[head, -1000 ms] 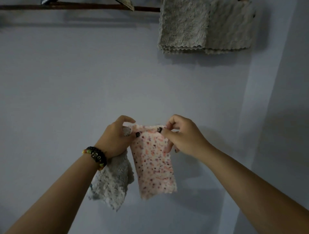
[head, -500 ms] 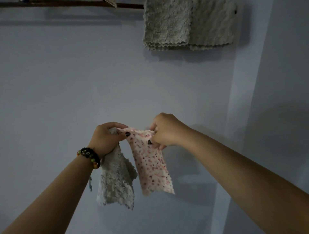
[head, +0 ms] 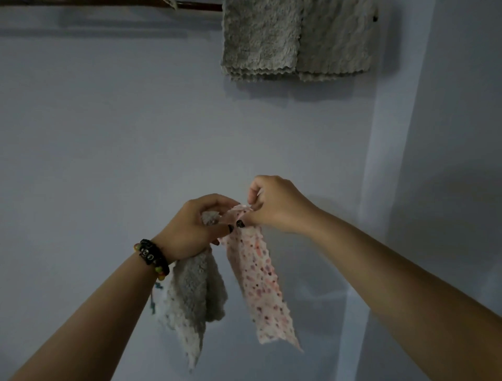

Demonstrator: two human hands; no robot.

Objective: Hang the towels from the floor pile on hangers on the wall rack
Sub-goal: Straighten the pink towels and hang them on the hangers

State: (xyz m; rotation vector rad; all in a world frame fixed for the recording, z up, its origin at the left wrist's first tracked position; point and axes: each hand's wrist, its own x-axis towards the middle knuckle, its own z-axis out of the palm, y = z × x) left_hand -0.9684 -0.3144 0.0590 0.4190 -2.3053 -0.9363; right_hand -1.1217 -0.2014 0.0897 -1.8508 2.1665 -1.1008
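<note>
Both hands pinch pink towel [head: 258, 282] | left hand [head: 195, 228] grips grey towel [head: 193, 293] | right hand [head: 277, 204]

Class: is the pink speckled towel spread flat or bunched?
Bunched: the pink speckled towel hangs as a narrow strip, its top gathered between both hands, left and right.

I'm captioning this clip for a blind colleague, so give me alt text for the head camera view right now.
Two bare hands raised before a pale wall pinch the top edge of a pink speckled towel; the left hand also grips a grey fluffy towel, the right hand pinches only the pink one. Above, grey towels hang from a dark rack rail.
</note>
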